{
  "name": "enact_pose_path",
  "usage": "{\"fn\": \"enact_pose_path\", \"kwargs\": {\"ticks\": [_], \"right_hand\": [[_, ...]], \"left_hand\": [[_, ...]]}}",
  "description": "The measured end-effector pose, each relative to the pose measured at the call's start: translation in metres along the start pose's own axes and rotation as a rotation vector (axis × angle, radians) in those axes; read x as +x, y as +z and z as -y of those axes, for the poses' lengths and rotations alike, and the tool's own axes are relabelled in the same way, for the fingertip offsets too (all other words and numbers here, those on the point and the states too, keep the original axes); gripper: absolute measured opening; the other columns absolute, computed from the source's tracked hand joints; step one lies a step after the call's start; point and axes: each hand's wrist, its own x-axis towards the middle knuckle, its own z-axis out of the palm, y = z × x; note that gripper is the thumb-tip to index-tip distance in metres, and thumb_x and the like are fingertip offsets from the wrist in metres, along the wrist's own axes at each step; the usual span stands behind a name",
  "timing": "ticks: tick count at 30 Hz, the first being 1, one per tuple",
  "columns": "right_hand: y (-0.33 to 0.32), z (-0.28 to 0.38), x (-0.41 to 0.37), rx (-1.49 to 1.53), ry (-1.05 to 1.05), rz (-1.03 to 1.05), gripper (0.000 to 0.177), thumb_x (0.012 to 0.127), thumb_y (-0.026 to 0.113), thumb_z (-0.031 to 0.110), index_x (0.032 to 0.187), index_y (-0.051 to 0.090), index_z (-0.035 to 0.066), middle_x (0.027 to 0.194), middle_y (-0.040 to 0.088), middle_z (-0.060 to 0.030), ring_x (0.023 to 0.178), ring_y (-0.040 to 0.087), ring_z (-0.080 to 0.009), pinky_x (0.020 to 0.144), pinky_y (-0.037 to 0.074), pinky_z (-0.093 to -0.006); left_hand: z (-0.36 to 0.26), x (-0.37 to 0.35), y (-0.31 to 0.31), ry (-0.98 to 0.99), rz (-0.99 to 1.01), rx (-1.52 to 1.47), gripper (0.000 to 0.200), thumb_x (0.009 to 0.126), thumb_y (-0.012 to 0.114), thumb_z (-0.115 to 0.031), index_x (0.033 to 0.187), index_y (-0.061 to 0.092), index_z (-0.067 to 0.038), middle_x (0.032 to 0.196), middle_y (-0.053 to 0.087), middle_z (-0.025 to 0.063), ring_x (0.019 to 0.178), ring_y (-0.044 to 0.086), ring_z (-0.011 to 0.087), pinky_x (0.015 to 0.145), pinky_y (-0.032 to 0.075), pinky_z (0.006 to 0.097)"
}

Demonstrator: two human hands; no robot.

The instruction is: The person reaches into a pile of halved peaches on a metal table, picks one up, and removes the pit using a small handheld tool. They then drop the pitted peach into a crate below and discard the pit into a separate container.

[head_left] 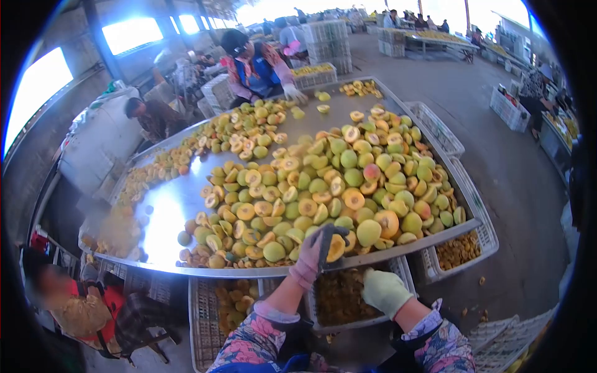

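My left hand (316,253), in a pink and dark grey glove, is at the near edge of the metal table. It grips a peach half (336,247) whose orange cut face shows. My right hand (385,292), in a pale glove, hangs below the table edge over a crate of small brown pieces (342,297). Its fingers are bunched together, and what they may hold is hidden. Just beyond my hands lies a broad heap of whole and halved yellow-green peaches (354,199), several with a stone hollow showing.
The metal table's raised rim (429,235) runs close in front of me. Plastic crates stand under the near edge and by the right side (488,233). A person (258,71) works across the table; another person (93,304) sits at the lower left.
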Motion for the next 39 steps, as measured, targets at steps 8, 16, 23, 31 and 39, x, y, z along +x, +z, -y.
{"fn": "enact_pose_path", "kwargs": {"ticks": [8,16,23,31,39], "right_hand": [[-0.024,-0.002,-0.033,0.097,-0.074,0.017,0.029,0.085,0.056,0.027,0.099,0.063,0.002,0.093,0.069,-0.0215,0.091,0.067,-0.0386,0.082,0.053,-0.0479],[-0.009,0.007,-0.018,0.099,-0.115,0.041,0.035,0.088,0.056,0.033,0.101,0.06,0.001,0.085,0.07,-0.0203,0.083,0.068,-0.0388,0.075,0.054,-0.0482],[-0.022,0.018,-0.014,0.102,-0.147,0.099,0.036,0.089,0.052,0.033,0.104,0.058,0.001,0.085,0.07,-0.0192,0.08,0.068,-0.0381,0.073,0.055,-0.048],[0.0,0.002,-0.005,0.227,-0.251,-0.121,0.019,0.09,0.056,0.027,0.095,0.06,0.009,0.07,0.065,-0.0144,0.063,0.066,-0.0359,0.057,0.053,-0.0479],[-0.032,0.015,-0.003,0.174,-0.134,0.161,0.037,0.091,0.052,0.034,0.11,0.055,0.003,0.083,0.07,-0.019,0.076,0.068,-0.0379,0.067,0.055,-0.0491]], "left_hand": [[-0.075,-0.067,-0.069,-0.119,-0.169,1.11,0.036,0.096,0.057,-0.03,0.117,0.067,-0.002,0.098,0.072,0.0127,0.088,0.067,0.0169,0.083,0.052,0.0312],[-0.135,-0.009,-0.076,-0.179,-0.08,1.534,0.044,0.092,0.057,-0.047,0.111,0.069,-0.01,0.097,0.07,0.0191,0.099,0.065,0.0359,0.087,0.051,0.0421],[-0.079,0.164,-0.063,-0.07,-0.12,1.709,0.061,0.088,0.061,-0.042,0.14,0.046,-0.012,0.139,0.052,0.0153,0.126,0.052,0.0325,0.105,0.042,0.0429],[-0.025,0.268,-0.072,-0.166,-0.024,1.839,0.057,0.091,0.05,-0.017,0.146,0.035,-0.01,0.142,0.049,0.019,0.126,0.054,0.0333,0.1,0.047,0.0433],[-0.024,0.25,-0.09,0.046,-0.087,1.838,0.058,0.09,0.054,-0.017,0.145,0.037,-0.008,0.134,0.056,0.017,0.119,0.059,0.0271,0.097,0.048,0.0404]]}}
